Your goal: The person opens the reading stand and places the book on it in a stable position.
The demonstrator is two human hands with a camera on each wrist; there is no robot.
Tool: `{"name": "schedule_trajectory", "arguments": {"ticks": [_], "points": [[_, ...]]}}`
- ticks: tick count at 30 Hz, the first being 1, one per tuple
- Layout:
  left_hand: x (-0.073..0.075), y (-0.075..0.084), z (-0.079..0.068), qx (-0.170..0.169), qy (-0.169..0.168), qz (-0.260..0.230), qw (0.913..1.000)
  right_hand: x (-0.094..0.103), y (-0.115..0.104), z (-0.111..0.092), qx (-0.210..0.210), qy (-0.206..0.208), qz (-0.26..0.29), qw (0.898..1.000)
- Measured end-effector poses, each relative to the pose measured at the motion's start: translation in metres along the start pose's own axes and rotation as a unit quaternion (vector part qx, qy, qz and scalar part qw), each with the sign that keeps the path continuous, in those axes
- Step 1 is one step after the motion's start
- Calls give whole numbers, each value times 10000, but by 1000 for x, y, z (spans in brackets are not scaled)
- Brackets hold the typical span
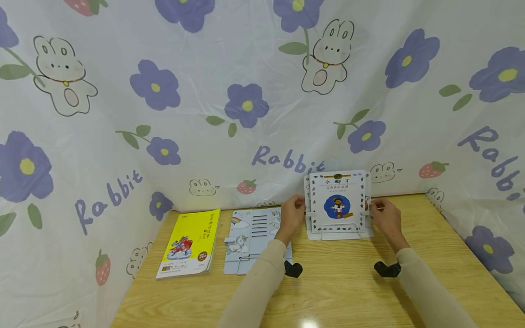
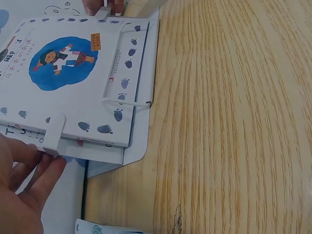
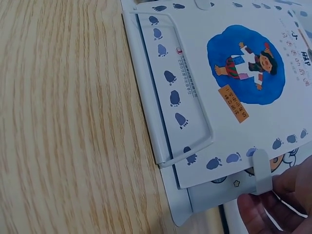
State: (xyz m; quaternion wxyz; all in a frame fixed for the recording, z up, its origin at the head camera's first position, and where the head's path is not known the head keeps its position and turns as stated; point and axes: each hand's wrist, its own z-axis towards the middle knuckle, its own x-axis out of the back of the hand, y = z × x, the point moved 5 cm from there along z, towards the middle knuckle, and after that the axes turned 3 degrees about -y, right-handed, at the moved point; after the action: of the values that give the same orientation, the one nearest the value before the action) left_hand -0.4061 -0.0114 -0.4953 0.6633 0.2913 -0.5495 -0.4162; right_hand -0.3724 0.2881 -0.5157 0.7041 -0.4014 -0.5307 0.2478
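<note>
A white picture book [image 1: 338, 207] with footprint borders and a blue round picture leans on a pale book stand [image 1: 308, 187] near the back of the table. A white wire holder [image 3: 189, 150] crosses the book's lower front. My left hand [image 1: 292, 216] pinches the stand's left edge at a white side clip [image 2: 54, 134], which hooks over the book's edge. On the opposite side, my right hand [image 1: 386, 221] has thumb and fingers around the matching clip [image 3: 262, 170]. Part of the stand is hidden behind the book.
A folded light-blue stand [image 1: 258, 237] with a unicorn print lies left of my left hand, partly under the forearm. Further left lies a yellow book [image 1: 194, 232]. A flowered curtain [image 1: 246, 155] hangs behind the wooden table [image 1: 340, 287].
</note>
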Motion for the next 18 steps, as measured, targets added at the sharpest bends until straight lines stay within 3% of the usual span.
{"name": "schedule_trajectory", "arguments": {"ticks": [8,18], "points": [[3,-2,-1,145,-247,-57,9996,0,-2,-3,-94,-37,25,9999],[10,-5,-11,209,-430,-318,9983,10,-17,-16,-17,453,127,9989]]}}
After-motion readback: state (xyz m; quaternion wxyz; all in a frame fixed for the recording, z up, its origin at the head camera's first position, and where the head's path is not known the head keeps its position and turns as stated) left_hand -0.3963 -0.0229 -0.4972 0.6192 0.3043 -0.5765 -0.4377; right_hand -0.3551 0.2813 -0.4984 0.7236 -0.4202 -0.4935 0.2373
